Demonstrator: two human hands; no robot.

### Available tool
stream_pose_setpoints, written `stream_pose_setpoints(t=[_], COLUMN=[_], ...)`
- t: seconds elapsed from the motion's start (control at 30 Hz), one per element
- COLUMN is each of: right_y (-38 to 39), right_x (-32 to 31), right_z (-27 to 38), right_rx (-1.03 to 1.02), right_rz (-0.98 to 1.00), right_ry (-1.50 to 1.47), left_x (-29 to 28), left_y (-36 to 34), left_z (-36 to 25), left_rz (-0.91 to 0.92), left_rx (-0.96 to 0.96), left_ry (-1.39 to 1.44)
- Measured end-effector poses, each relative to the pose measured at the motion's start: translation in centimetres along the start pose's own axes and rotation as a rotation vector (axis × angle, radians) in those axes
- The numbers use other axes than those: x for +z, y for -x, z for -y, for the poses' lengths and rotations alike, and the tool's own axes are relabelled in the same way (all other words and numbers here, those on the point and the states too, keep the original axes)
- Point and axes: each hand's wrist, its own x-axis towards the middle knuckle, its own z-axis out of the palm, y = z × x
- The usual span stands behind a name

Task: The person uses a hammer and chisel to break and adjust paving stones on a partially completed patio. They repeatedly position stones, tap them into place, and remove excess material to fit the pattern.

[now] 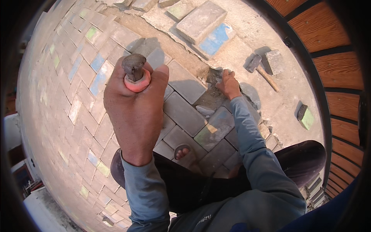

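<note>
My left hand [133,112] is wrapped round an upright chisel with a reddish guard and a worn, mushroomed metal head [133,63]. It is raised over the paving, so the chisel's lower end is hidden beneath the fist. My right hand [229,86] reaches down to the dirt gap [211,91] between the pavers and the rough concrete edge. Its thumb and fingers look apart, touching the edge of the gap; the fingertips are partly hidden. A broken chip [205,110] lies just left of that wrist, beside a grey paver [184,112].
A hammer [262,71] with a wooden handle lies on the concrete to the right, against a block piece [274,62]. Loose paving blocks [201,21] are stacked at the far side. A green-faced fragment [306,117] sits near the wood-slatted gate [334,69]. My sandalled foot [182,152] stands on the pavers.
</note>
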Motion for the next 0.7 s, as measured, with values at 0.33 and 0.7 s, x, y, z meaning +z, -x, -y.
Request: stream_pose_setpoints(t=[0.33, 0.7], right_y=[2.7, 1.5], right_x=[1.5, 2.0], right_z=[-3.0, -0.4], right_rx=[-0.035, 0.103], right_rz=[-0.147, 0.044], right_ry=[0.313, -0.012], left_x=[-0.3, -1.5], left_y=[-0.1, 0.2], left_z=[-0.4, -0.7], left_rz=[0.014, -0.017], left_rx=[0.057, 0.11], left_ry=[0.045, 0.061])
